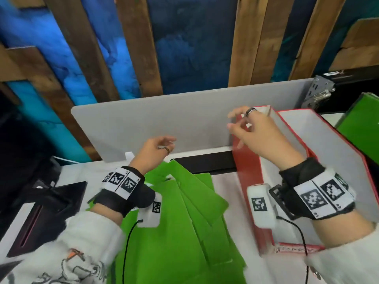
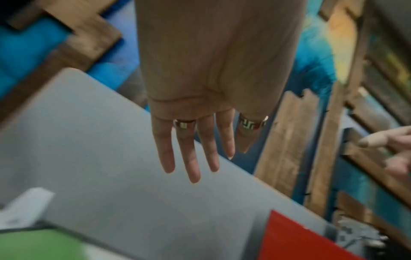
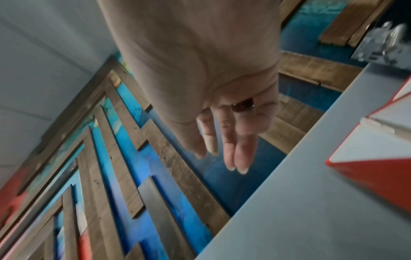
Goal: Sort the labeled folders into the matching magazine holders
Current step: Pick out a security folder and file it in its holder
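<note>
Several green folders [image 1: 184, 218] lie fanned out on the white desk in the head view. A red magazine holder [image 1: 320, 152] with a white inside stands to their right; a corner of the red holder [image 3: 375, 176] shows in the right wrist view and the holder's red side [image 2: 295, 241] in the left wrist view. My left hand [image 1: 162, 146] hovers above the far end of the folders, its fingers [image 2: 191, 154] straight and holding nothing. My right hand [image 1: 246, 128] hangs in the air by the holder's far left corner, its fingers [image 3: 231, 144] relaxed and empty.
A grey divider panel [image 1: 164, 124] runs along the desk's back edge, with a wood-and-blue wall behind it. A green holder [image 1: 361, 124] stands at the far right. A dark slotted object [image 1: 47, 210] sits at the left. A dark gap [image 1: 205, 160] runs under the divider.
</note>
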A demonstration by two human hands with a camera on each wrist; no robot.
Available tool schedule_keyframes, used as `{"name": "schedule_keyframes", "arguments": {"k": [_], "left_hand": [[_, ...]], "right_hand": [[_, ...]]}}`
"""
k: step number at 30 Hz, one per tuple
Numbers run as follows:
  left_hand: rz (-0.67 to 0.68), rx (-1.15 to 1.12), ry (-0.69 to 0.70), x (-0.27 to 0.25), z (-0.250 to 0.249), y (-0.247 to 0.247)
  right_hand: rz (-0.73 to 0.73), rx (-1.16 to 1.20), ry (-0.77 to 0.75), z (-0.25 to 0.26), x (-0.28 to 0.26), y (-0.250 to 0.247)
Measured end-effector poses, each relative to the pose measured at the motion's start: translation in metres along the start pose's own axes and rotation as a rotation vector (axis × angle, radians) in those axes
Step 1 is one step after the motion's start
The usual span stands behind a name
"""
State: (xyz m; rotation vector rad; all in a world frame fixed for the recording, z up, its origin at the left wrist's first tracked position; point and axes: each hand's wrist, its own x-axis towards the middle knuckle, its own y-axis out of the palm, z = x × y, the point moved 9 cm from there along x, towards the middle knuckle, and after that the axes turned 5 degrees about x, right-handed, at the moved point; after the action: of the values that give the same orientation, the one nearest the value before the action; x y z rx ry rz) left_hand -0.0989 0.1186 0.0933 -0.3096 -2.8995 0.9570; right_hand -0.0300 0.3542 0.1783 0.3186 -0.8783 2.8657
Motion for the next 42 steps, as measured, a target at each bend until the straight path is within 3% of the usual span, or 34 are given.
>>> {"name": "schedule_keyframes", "arguments": {"k": [5, 10, 13, 17, 23, 28, 32, 37, 42], "left_hand": [[0.059, 0.01, -0.185, -0.007, 0.115, -0.024], [0.186, 0.111, -0.373, -0.02, 0.213, -0.025], [0.279, 0.349, -0.455, -0.031, 0.264, -0.025], [0.272, 0.385, -0.53, -0.048, 0.299, -0.025], [0.2, 0.323, -0.578, -0.049, 0.303, -0.03], [0.16, 0.191, -0.474, -0.037, 0.282, -0.02], [0.133, 0.075, -0.477, -0.029, 0.28, -0.016], [0.252, 0.115, -0.487, -0.031, 0.288, -0.007], [0.348, 0.144, -0.451, -0.035, 0.284, 0.003]], "right_hand": [[0.187, -0.048, 0.117, -0.02, -0.007, 0.104], [0.4, -0.095, 0.343, -0.093, -0.033, 0.202], [0.49, -0.129, 0.462, -0.125, -0.055, 0.24], [0.569, -0.128, 0.621, -0.152, -0.085, 0.27], [0.48, -0.034, 0.769, -0.168, -0.097, 0.282], [0.312, 0.147, 0.829, -0.165, -0.099, 0.273], [0.119, 0.283, 0.645, -0.154, -0.074, 0.23], [-0.241, 0.253, 0.434, -0.138, -0.047, 0.143], [-0.363, 0.075, 0.341, -0.116, -0.044, 0.091]]}}
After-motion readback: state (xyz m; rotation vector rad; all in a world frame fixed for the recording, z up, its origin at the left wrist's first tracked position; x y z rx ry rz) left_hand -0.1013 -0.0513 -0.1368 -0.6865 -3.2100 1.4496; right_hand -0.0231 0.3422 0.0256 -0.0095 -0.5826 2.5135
